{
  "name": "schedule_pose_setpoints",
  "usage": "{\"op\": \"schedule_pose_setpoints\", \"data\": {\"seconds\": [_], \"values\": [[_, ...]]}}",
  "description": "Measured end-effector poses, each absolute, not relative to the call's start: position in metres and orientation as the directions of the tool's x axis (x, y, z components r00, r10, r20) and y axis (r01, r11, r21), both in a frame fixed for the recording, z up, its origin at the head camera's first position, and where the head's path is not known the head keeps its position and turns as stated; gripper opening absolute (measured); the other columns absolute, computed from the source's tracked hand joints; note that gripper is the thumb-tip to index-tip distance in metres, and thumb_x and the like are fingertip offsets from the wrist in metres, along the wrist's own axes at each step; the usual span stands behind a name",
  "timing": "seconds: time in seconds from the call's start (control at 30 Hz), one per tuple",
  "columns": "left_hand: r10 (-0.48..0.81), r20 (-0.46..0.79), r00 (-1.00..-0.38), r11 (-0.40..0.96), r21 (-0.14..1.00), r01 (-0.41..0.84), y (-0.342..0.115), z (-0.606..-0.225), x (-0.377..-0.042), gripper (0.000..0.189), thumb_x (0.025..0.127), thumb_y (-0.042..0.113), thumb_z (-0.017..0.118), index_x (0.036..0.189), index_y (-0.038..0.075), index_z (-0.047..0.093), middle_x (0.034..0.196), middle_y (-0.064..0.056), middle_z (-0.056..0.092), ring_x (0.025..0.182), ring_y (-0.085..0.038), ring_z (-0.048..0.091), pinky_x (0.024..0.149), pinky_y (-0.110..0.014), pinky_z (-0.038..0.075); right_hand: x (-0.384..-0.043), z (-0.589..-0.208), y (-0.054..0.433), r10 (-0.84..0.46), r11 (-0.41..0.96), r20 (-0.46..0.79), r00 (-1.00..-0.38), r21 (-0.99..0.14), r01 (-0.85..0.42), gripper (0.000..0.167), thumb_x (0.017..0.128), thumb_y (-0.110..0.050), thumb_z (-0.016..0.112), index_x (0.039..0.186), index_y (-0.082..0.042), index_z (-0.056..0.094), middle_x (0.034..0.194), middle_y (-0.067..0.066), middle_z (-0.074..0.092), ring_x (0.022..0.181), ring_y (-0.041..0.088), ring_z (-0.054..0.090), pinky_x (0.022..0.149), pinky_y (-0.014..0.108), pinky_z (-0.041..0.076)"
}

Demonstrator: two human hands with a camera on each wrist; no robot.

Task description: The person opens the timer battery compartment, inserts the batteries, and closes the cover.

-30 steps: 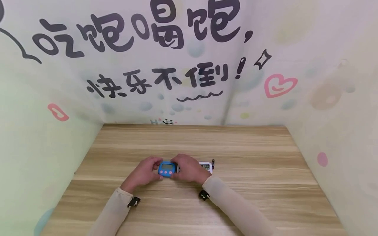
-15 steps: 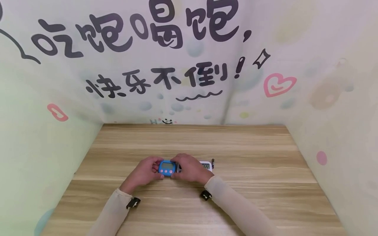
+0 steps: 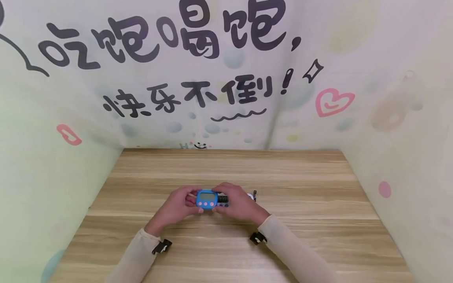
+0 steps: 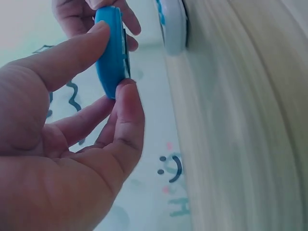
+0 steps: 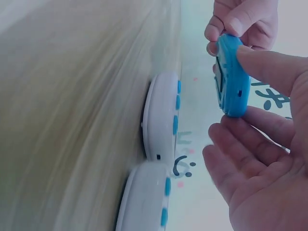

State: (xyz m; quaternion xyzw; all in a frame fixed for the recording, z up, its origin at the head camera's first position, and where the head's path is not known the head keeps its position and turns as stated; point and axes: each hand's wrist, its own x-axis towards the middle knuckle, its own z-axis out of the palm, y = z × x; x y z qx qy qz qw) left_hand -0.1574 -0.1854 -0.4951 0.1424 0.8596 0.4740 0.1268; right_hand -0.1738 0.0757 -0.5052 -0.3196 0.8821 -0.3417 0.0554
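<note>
A blue digital timer [image 3: 207,196] with a grey screen and pink buttons is held between both hands, raised above the table. My left hand [image 3: 177,206] pinches its left side; in the left wrist view the thumb lies on the blue front edge and a fingertip is at the back. On the other side my right hand [image 3: 237,202] pinches it between thumb and index finger, with the remaining fingers loosely spread in the right wrist view. Beneath and beside the right hand, two white timers with blue buttons, one nearer [image 5: 147,199] and one farther [image 5: 162,113], rest on the table.
The wooden table [image 3: 170,169] ends at a printed back wall [image 3: 159,129], with side walls left and right. A small dark object [image 3: 255,195] stands at the right end of the white timers, partly hidden by my right hand.
Both hands have lifted the blue timer and shifted it slightly to the right. More of the left white timer's screen now shows, while the right one is mostly covered by the right hand.
</note>
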Motion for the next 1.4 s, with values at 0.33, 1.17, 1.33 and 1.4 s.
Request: {"op": "schedule_pose_setpoints", "data": {"seconds": [0.33,1.17,1.33,1.4], "values": [[0.396,-0.01,-0.918,0.409,0.897,0.166,-0.159,-0.489,-0.148,0.067,0.086,0.019,0.09,0.144,0.002,0.06,0.123,-0.015,0.066,0.099,-0.02,0.068,0.086,-0.024,0.061,-0.156,-0.498,0.105,-0.561,0.45,0.236,-0.793,-0.717,-0.532,0.056,0.093,-0.027,0.084,0.142,-0.01,0.064,0.138,0.001,0.066,0.116,0.019,0.068,0.096,0.044,0.062],[0.424,-0.021,-0.905,0.311,0.943,0.123,-0.112,-0.498,-0.141,0.063,0.084,0.009,0.091,0.137,0.011,0.057,0.123,-0.01,0.063,0.101,-0.024,0.064,0.08,-0.026,0.064,-0.139,-0.5,0.144,-0.439,0.381,0.122,-0.89,-0.872,-0.308,0.053,0.099,-0.018,0.076,0.148,-0.006,0.059,0.125,0.005,0.071,0.102,0.014,0.071,0.087,0.026,0.062],[0.431,-0.01,-0.902,0.3,0.945,0.133,-0.108,-0.499,-0.139,0.063,0.085,0.006,0.089,0.137,0.008,0.053,0.12,-0.011,0.063,0.103,-0.024,0.062,0.082,-0.026,0.064,-0.143,-0.499,0.147,-0.402,0.365,0.09,-0.911,-0.897,-0.25,0.053,0.097,-0.012,0.077,0.146,0.001,0.06,0.118,0.011,0.075,0.097,0.015,0.073,0.083,0.024,0.062],[0.421,-0.002,-0.907,0.298,0.945,0.137,-0.107,-0.5,-0.138,0.062,0.086,0.008,0.088,0.137,0.008,0.054,0.12,-0.012,0.064,0.104,-0.024,0.063,0.083,-0.026,0.064,-0.144,-0.499,0.148,-0.391,0.35,0.084,-0.917,-0.907,-0.233,0.052,0.096,-0.012,0.078,0.143,0.003,0.061,0.115,0.012,0.076,0.096,0.015,0.073,0.082,0.023,0.062]]}}
